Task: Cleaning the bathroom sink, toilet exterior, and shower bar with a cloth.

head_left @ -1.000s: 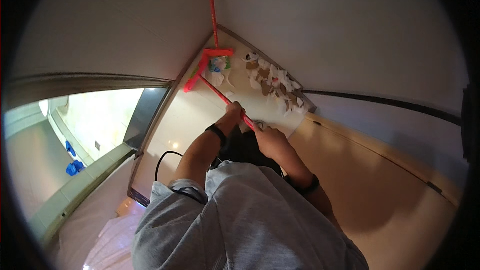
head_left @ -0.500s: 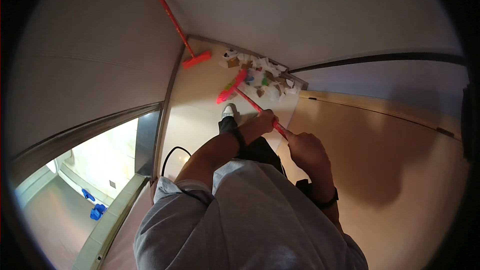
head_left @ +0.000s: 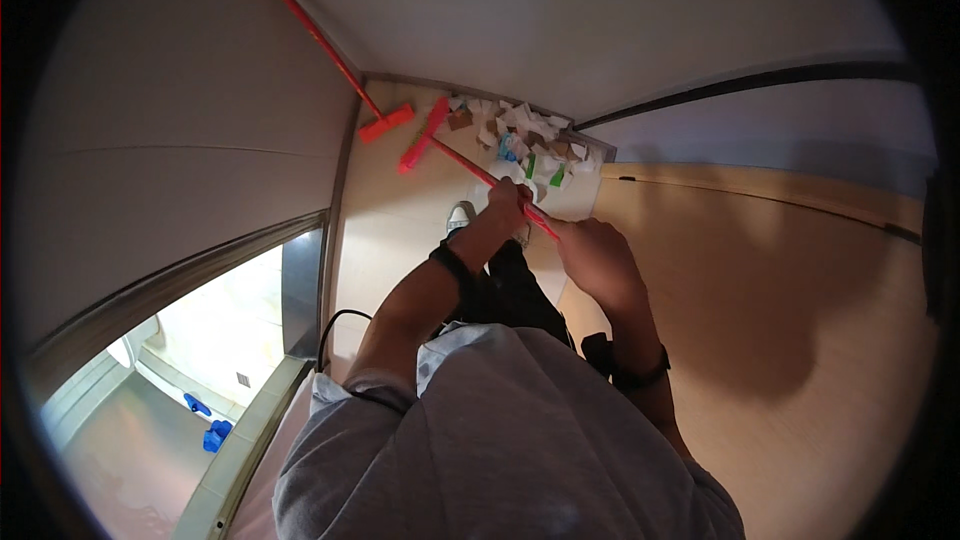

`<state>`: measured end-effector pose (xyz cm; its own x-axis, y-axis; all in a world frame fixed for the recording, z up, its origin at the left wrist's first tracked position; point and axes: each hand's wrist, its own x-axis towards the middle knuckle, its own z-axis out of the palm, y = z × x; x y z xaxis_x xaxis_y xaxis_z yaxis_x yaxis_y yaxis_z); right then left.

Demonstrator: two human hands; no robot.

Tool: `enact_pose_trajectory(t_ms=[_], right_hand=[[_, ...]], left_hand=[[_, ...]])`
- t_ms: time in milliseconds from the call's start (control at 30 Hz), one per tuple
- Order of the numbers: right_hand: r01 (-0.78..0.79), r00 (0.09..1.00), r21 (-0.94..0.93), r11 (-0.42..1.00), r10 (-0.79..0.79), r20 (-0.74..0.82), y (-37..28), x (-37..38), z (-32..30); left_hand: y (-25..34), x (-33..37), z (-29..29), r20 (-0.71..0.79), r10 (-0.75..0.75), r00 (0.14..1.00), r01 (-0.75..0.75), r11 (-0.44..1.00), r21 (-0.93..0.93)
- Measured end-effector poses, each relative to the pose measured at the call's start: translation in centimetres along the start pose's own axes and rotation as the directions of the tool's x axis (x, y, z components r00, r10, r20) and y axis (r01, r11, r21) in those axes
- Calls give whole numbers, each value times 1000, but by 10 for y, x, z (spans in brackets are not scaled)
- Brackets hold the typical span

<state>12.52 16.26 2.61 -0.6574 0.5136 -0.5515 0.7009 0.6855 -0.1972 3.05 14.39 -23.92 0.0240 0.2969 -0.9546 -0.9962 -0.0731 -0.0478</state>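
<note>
Both my hands are wrapped round the red handle of a broom. My left hand grips it lower down, nearer the head, and my right hand closes on the top end. The pink broom head with yellowish-green bristles rests on the pale floor, left of a heap of litter. White paper scraps, brown cardboard bits and some blue and green pieces make up the heap along the far wall. Part of the litter lies hidden behind my left hand and the handle.
A second red broom leans in the far left corner, its head on the floor. A wooden door panel stands at the right. Through a doorway at the left, blue slippers lie in a lit room. My shoe is near the litter.
The broom head has swung left and farther away, from the litter's front edge to beside the leaning broom. Both hands have shifted slightly left and farther away with the handle.
</note>
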Motion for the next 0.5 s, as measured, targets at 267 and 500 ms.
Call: enact_pose_trajectory(t_ms=[267, 500], right_hand=[[-69, 997, 59, 996, 71, -30, 32, -11, 16], [-125, 992, 85, 989, 123, 27, 59, -60, -12]], left_hand=[[-40, 46, 10, 120, -185, 975, 153, 960, 233], [-109, 24, 30, 82, -255, 964, 236, 953, 188]])
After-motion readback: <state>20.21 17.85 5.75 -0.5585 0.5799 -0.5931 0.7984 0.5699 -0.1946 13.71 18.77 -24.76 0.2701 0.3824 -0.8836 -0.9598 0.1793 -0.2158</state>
